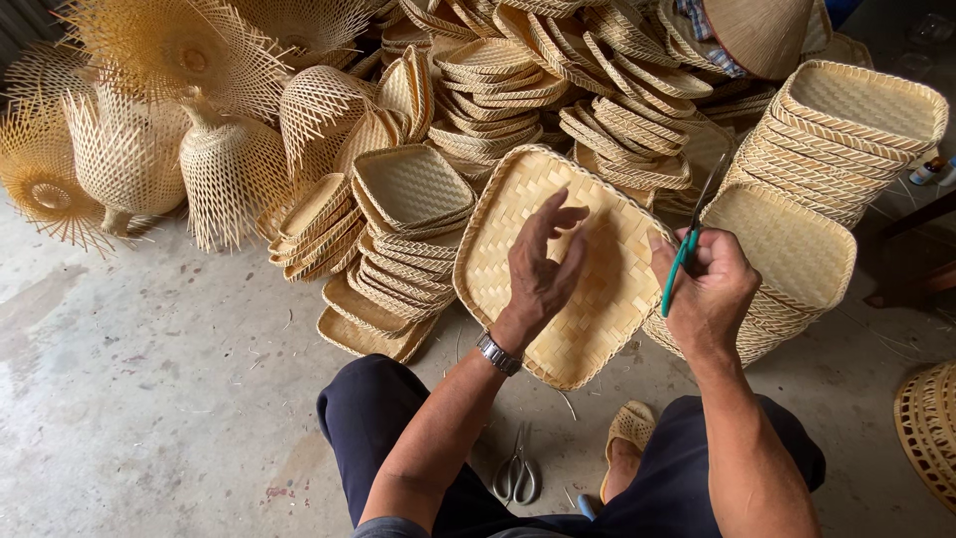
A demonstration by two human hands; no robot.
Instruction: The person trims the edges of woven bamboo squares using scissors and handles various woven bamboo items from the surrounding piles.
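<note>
A seated worker trims a square woven bamboo tray (558, 269): the left hand (543, 264), fingers loosely spread, rests on its face, while the right hand (709, 289), at its right edge, grips green-handled scissors (687, 244), apparently mid-trim. Next snip needs the blades steadied on stray strips.

Tray (558, 289) between both hands, tray stacks (398, 249) left and right (797, 249), scissors (517, 473) on floor (149, 379) between knees.

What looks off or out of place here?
Little stands out. Steel scissors lie loose on the concrete floor between the person's legs. The right hand holds green-handled snips; the left hand rests on the square woven bamboo tray.
</note>
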